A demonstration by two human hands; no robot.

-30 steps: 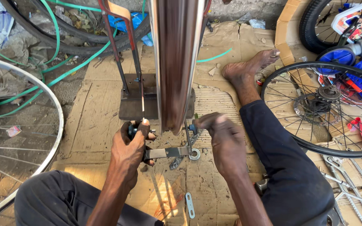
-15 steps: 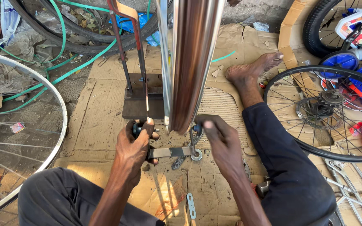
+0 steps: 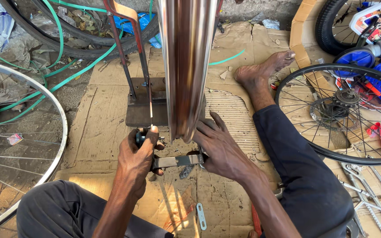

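A shiny metal bicycle rim (image 3: 186,66) stands upright in a truing stand (image 3: 144,103) in front of me, seen edge-on. My left hand (image 3: 140,161) grips a dark-handled tool at the rim's lower edge, thumb up against a spoke. Below the rim, my right hand (image 3: 221,147) rests fingers spread on a flat metal bar (image 3: 177,161) that runs between both hands. What the right fingers pinch is hidden by the rim.
A spoked wheel with sprocket (image 3: 345,110) lies on the right beside my outstretched leg and bare foot (image 3: 261,72). Another bare rim (image 3: 23,145) lies left. Flattened cardboard (image 3: 98,128) covers the floor, with a small flat bracket (image 3: 201,216) near me. Tyres and green hose lie behind.
The rim has shifted right and closer in view. My right hand has moved from the spanner end under the rim and spread its fingers; my left hand keeps its grip.
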